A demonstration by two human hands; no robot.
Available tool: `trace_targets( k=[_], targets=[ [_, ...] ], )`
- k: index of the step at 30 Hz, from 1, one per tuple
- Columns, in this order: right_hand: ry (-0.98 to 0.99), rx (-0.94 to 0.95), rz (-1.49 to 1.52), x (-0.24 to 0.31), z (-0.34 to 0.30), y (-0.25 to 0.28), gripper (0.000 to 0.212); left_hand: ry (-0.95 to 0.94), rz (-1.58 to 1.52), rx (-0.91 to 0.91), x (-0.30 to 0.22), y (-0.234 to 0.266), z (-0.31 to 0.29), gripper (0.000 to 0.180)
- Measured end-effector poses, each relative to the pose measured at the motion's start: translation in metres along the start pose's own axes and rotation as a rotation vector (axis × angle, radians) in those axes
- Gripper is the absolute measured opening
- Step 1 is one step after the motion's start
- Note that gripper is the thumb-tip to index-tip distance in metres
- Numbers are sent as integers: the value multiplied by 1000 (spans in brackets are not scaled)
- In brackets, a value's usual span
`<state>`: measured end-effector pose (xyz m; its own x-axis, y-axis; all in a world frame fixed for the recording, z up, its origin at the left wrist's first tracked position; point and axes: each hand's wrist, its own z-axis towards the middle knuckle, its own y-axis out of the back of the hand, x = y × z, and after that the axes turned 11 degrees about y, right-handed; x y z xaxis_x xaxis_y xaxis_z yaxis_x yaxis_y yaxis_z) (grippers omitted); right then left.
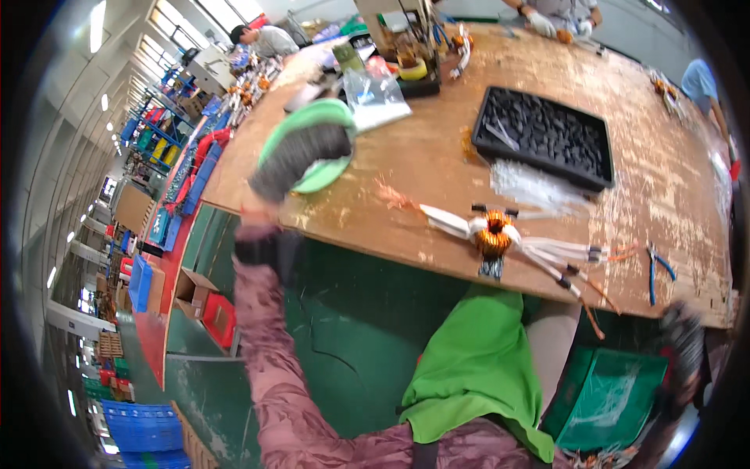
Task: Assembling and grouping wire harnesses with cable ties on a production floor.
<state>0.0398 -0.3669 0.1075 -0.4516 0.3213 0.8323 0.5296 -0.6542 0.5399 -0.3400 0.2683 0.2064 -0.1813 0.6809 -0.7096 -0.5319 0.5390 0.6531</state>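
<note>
My left hand [301, 160], in a dark grey glove, is over a light green bowl [328, 173] at the table's left edge. Motion smears its fingers, so I cannot make out whether it holds anything. My right hand [682, 336], also gloved and blurred, is off the table's front right edge, nearest to the blue-handled pliers [662, 270]; its fingers are unclear. Between the hands, a copper-wound ring coil [494, 233] lies near the front edge. White-sleeved leads [551, 248] stretch from both its sides and end in bare copper strands [398, 197].
Behind the coil stands a black tray [539, 168] of small black pieces, with clear plastic strips [531, 186] beside it. A plastic bag [376, 98] and yellow tape roll [412, 70] lie farther back. A green crate [609, 395] is below right. Other people work around the table.
</note>
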Motion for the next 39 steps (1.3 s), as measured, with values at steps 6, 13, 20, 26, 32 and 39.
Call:
trace_targets(
  k=[6,13,20,26,32,39],
  targets=[
    [369,-431,76,15,37,55,30,500,-340,629,5,-168,-127,36],
    [116,7,104,25,42,-80,16,356,-233,218,-46,-168,-73,20],
    [198,-58,-427,9,41,-123,42,-114,65,158,-20,-250,39,47],
    [398,273,-855,-6,99,-131,98,-141,357,448,-8,-294,41,91],
    [414,247,-914,-22,75,-181,71,-83,537,375,17,-275,29,92],
    [430,369,-865,-39,76,-151,27,-45,655,360,23,-289,43,63]
  ],
)
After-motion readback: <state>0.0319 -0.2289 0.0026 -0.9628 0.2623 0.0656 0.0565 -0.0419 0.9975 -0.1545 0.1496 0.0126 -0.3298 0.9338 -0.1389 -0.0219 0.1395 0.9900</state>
